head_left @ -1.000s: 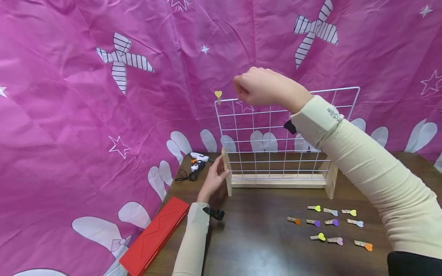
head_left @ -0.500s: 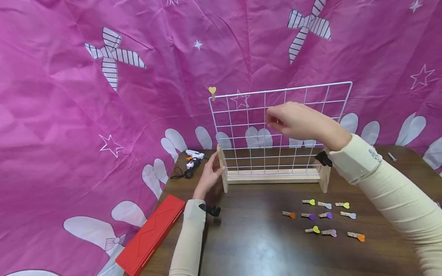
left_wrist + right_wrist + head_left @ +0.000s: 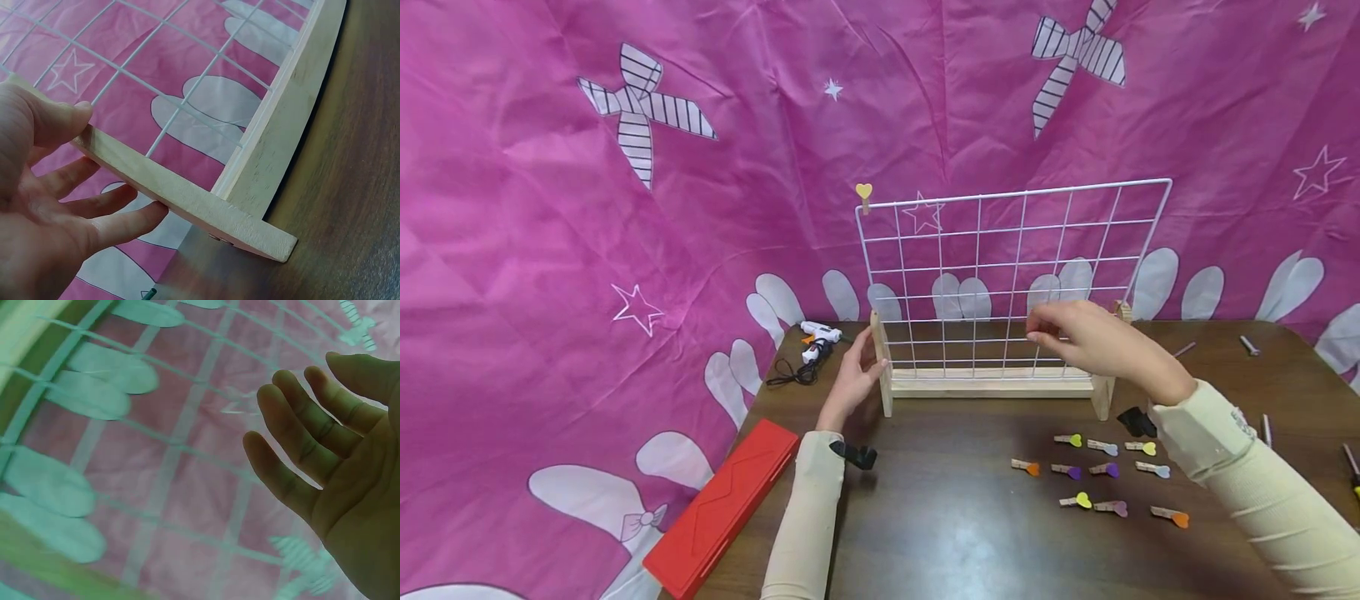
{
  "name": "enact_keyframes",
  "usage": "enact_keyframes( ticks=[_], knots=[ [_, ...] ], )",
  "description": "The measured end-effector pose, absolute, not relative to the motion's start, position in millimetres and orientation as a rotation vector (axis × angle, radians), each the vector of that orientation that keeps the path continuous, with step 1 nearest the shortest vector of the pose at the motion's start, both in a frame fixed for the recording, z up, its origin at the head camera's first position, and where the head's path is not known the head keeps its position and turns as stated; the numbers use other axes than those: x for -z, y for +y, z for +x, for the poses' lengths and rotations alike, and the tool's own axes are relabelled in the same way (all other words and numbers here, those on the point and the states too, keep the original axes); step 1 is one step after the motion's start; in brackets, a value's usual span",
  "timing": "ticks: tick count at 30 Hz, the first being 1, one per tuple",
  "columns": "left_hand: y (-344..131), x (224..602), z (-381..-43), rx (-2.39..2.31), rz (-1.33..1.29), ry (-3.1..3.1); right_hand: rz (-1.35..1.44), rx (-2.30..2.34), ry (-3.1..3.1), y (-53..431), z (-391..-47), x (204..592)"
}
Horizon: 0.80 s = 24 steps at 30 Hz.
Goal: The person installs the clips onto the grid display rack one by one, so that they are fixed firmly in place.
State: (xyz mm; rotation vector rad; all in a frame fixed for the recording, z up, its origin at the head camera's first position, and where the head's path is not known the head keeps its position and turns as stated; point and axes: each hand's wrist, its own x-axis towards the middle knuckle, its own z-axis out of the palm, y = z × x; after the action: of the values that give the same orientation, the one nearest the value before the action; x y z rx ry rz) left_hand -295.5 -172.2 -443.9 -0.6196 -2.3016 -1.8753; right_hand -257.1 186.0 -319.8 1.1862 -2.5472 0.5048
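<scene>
A white wire grid (image 3: 1022, 237) stands upright in a wooden base (image 3: 992, 388). My left hand (image 3: 852, 379) holds the base's left upright. The left wrist view shows the thumb at the top of that wooden upright (image 3: 187, 194) and the fingers against its outer side. In front of the grid's right half hovers my right hand (image 3: 1086, 337), fingers loosely bent. Nothing lies in its palm in the right wrist view. A clothespin with a yellow heart (image 3: 864, 192) sits on the grid's top left corner. Several heart clothespins, including an orange one (image 3: 1026, 467), lie in rows on the table.
A long red box (image 3: 730, 504) lies at the table's left edge. Behind the left hand is a white glue gun (image 3: 822, 332) with a black cable (image 3: 793, 372). A small metal bolt (image 3: 1248, 345) and other slim pieces lie to the right. A pink curtain (image 3: 760, 167) hangs behind.
My right hand has come down and to the right, from above the grid's top edge to in front of its lower right part. The left hand stays on the upright.
</scene>
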Motion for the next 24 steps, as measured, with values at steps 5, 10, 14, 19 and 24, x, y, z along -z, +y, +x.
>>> enact_keyframes(
  ticks=[5,10,14,19,24],
  knots=[
    [-170.9,443.5,-296.1,1.848,-0.621,-2.306,1.116,-0.554,-2.612,207.3,-255.5,358.9],
    [-169.8,442.0,-294.0,1.847,-0.634,-2.312,1.118,-0.568,-2.679,224.8,-250.8,398.6],
    [-169.2,441.1,-291.7,1.897,-0.628,-2.294,1.141,-0.579,-2.824,234.2,-245.7,426.3],
    [-168.9,442.2,-290.9,1.951,-0.645,-2.267,1.146,-0.502,-2.968,239.1,-240.4,445.5],
    [-168.9,441.5,-291.5,1.939,-0.64,-2.268,1.117,-0.411,-3.022,236.8,-238.7,452.7]
  ],
)
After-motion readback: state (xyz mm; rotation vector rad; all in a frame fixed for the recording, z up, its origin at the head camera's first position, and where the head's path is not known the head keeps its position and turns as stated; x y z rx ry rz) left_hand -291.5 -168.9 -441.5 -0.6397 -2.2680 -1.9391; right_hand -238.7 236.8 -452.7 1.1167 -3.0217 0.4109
